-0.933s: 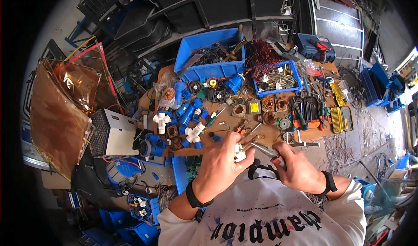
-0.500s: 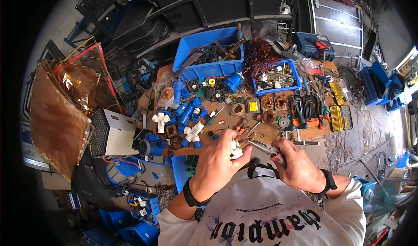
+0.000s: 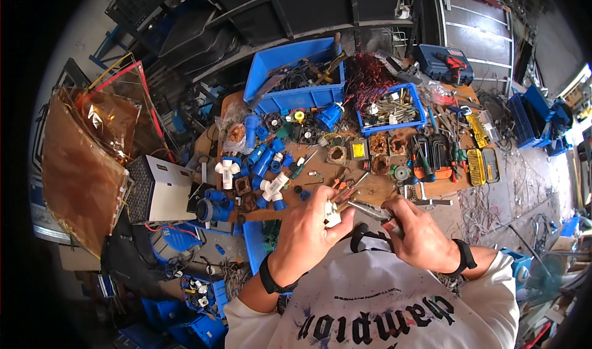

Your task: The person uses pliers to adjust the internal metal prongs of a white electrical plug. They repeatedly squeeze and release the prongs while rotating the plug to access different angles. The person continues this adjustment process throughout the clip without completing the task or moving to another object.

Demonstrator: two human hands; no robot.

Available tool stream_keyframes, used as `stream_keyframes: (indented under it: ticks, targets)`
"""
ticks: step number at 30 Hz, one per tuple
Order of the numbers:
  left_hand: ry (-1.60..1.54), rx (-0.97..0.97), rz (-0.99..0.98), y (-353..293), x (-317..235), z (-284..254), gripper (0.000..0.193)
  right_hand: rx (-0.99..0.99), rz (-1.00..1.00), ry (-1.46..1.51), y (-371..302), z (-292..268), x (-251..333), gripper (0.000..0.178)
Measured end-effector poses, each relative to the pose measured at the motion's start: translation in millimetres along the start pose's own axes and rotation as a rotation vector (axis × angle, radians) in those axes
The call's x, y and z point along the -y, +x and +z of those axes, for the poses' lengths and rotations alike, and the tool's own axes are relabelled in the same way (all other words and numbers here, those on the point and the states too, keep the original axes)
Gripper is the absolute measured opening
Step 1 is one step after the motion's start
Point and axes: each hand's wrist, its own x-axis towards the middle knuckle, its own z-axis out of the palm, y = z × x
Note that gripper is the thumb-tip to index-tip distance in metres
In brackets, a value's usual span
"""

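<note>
Close to my chest, at the table's near edge, both hands work together. My left hand (image 3: 306, 225) is closed, thumb and fingers pinching a small white plastic part (image 3: 332, 216) with brass-coloured metal sticking out of it. Its exact kind is partly hidden by the fingers. In my closed right hand (image 3: 423, 236) is a pair of pliers (image 3: 372, 211) with slim metal jaws and a reddish handle. The jaws point left and meet or nearly meet the metal end of the white part; contact cannot be made out. Beyond them lies a screwdriver (image 3: 361, 180) on the wooden table (image 3: 370, 193).
White pipe fittings (image 3: 273, 188) and blue ones (image 3: 262, 162) crowd the table's left. A large blue bin (image 3: 295, 99) stands at the back, beside a blue tray of metal pieces (image 3: 393, 127). Hex keys (image 3: 440, 153) lie right. A white-fronted box (image 3: 168, 191) stands far left.
Both hands stay almost in place. My left hand and the white part have shifted very slightly left and down; the pliers' tip has tilted a little.
</note>
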Motion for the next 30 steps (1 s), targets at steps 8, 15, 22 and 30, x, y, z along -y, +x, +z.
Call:
stream_keyframes:
  ticks: [8, 15, 22, 30]
  targets:
    - [0.010, 0.020, 0.040, -1.9, -1.9, -0.6, 0.030, 0.036, -0.002, 0.041, -0.8, 2.1, 4.2, 0.036]
    - [0.015, 0.048, 0.028, -4.6, 4.8, 0.9, 0.033, 0.052, 0.025, 0.023, -5.0, 7.5, 4.9, 0.032]
    - [-0.027, -0.059, 0.084, -1.7, 0.3, -2.0, 0.038, 0.055, 0.124, 0.147, -3.3, 1.6, 7.9, 0.033]
    - [0.062, -0.123, 0.166, -3.1, -5.5, -1.1, 0.035, 0.076, 0.104, 0.165, -7.6, 3.4, 11.5, 0.031]
